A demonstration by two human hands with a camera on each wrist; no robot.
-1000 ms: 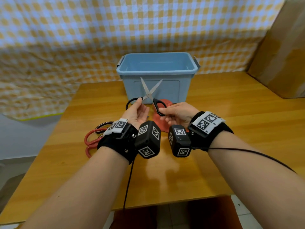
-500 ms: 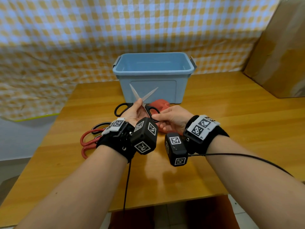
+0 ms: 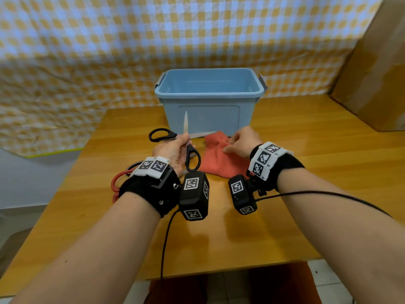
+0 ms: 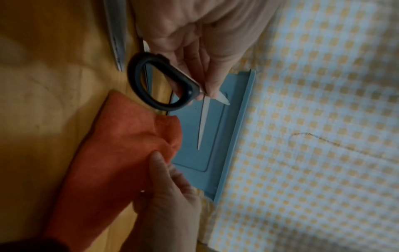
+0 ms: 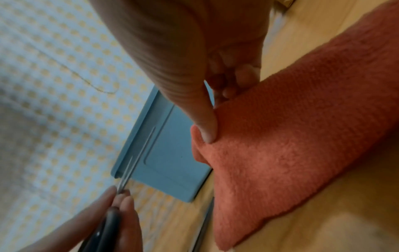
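Observation:
My left hand (image 3: 180, 144) pinches black-handled scissors (image 3: 192, 159) near the pivot, with the blades spread wide: one points up, the other points right toward an orange-red cloth (image 3: 219, 160). The cloth lies on the wooden table (image 3: 306, 172) in front of a blue plastic bin (image 3: 208, 106). My right hand (image 3: 232, 148) pinches a fold at the cloth's far edge. In the left wrist view the fingers (image 4: 210, 81) hold the scissors (image 4: 159, 81) by the pivot. In the right wrist view the thumb (image 5: 206, 126) presses into the cloth (image 5: 291, 145).
A second pair of scissors with red handles (image 3: 115, 183) lies on the table under my left wrist, its blade (image 4: 116, 34) showing in the left wrist view. A checked yellow-and-white sheet (image 3: 109, 51) hangs behind. A cardboard box (image 3: 377, 80) stands at the far right.
My right hand let go of the scissors' handle and moved right onto the cloth, pinching it. My left hand dropped lower with the scissors, whose blades now stand wider apart.

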